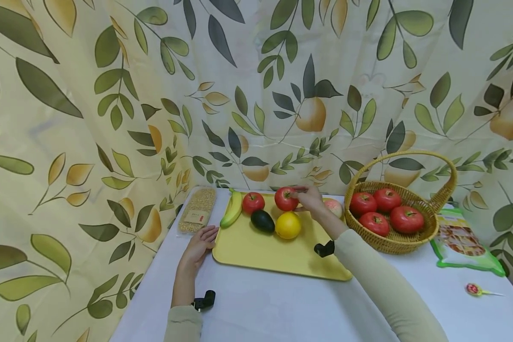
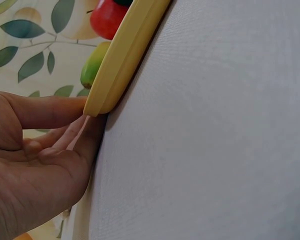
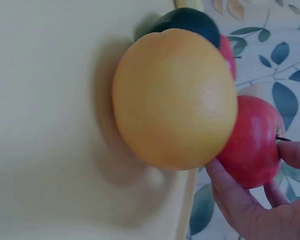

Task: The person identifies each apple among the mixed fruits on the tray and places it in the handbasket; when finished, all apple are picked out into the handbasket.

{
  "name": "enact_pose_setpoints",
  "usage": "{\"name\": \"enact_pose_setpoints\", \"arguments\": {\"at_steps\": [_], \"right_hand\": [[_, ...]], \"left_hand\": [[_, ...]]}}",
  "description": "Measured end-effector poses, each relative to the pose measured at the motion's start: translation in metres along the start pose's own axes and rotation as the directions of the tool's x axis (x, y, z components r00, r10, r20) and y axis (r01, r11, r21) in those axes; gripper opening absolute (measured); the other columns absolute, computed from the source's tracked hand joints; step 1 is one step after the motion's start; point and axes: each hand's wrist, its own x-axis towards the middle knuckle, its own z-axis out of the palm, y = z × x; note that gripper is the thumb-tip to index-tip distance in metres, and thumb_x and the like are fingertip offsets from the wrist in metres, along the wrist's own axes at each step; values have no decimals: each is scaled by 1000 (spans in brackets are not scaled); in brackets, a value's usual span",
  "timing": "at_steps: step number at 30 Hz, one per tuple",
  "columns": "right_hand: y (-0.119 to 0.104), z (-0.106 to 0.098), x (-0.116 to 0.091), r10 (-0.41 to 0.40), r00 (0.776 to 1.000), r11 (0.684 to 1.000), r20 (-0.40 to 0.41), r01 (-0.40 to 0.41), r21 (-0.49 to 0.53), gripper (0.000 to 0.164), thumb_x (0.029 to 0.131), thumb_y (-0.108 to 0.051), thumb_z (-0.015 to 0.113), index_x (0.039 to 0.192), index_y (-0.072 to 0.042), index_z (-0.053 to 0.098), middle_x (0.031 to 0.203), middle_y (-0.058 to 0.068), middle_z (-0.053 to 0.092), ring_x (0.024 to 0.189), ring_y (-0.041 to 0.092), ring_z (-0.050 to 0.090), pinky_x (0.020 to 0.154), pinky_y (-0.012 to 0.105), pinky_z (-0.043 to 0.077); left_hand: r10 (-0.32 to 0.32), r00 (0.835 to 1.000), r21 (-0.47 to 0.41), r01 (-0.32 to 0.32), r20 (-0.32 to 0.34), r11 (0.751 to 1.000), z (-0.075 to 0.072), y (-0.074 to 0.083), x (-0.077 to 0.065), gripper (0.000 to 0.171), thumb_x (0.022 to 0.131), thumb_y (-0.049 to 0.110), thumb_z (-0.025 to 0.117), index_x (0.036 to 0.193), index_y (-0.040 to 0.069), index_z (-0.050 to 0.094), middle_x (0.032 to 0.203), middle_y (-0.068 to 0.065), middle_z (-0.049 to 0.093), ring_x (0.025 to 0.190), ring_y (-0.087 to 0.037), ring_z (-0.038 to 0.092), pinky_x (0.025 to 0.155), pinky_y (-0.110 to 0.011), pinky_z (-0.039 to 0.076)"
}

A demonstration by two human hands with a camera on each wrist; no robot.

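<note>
My right hand (image 1: 309, 197) holds a red apple (image 1: 286, 198) over the back part of the yellow tray (image 1: 256, 256); in the right wrist view the thumb and fingers lie around the apple (image 3: 252, 142). My left hand (image 1: 200, 244) grips the tray's left edge, thumb on the rim (image 2: 122, 65) in the left wrist view. On the tray lie a banana (image 1: 232, 209), another red apple (image 1: 253, 203), a dark avocado (image 1: 262, 221) and a round yellow fruit (image 1: 288, 225). A pinkish peach (image 1: 334, 207) is partly hidden behind the right wrist.
To the right stands a wicker basket (image 1: 393, 244) with several red fruits and a tall handle. Beyond it lie a green-edged snack bag (image 1: 463, 240) and a lollipop (image 1: 474, 289). A clear packet of grains (image 1: 198, 209) lies left of the tray. A leaf-patterned curtain hangs behind.
</note>
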Motion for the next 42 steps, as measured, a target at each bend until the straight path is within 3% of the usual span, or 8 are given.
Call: {"name": "enact_pose_setpoints", "arguments": {"at_steps": [9,17,29,35,42], "right_hand": [[-17,-20,-18,-6,1000,998,14,5,66,50,100,-11,67,146,0,53,145,26,53,110,32,65,87,52,61],[-37,-35,-41,-20,999,995,41,16,102,53,102,-12,66,150,1,49,148,28,50,102,27,68,95,58,55],[-58,-62,-74,-78,995,993,58,73,89,53,103,-13,65,150,3,48,148,32,50,89,15,74,83,49,63],[-65,-76,-91,-65,996,997,62,63,37,56,103,-17,66,153,0,47,149,31,50,95,21,74,77,38,65],[-69,-89,-106,-74,996,997,47,75,-29,57,103,-20,66,153,-2,47,150,28,50,103,22,71,86,45,62]], "left_hand": [[1,1000,7,-1,14,1000,0,0,-1,64,92,-23,46,154,-8,36,157,-29,43,149,-40,40,122,-50,36],[-4,1000,13,4,11,1000,1,2,-1,64,92,-23,46,154,-8,36,157,-28,44,148,-40,40,121,-50,36],[-4,1000,7,4,11,1000,1,3,-2,66,92,-23,46,155,-6,36,157,-27,44,149,-38,41,121,-48,36],[5,1000,10,-5,8,1000,0,1,-1,65,92,-23,47,153,-7,37,157,-27,45,148,-39,42,121,-49,37],[3,1000,22,-3,6,1000,0,1,-2,65,93,-23,46,154,-8,36,156,-29,44,148,-40,41,120,-49,37]]}}
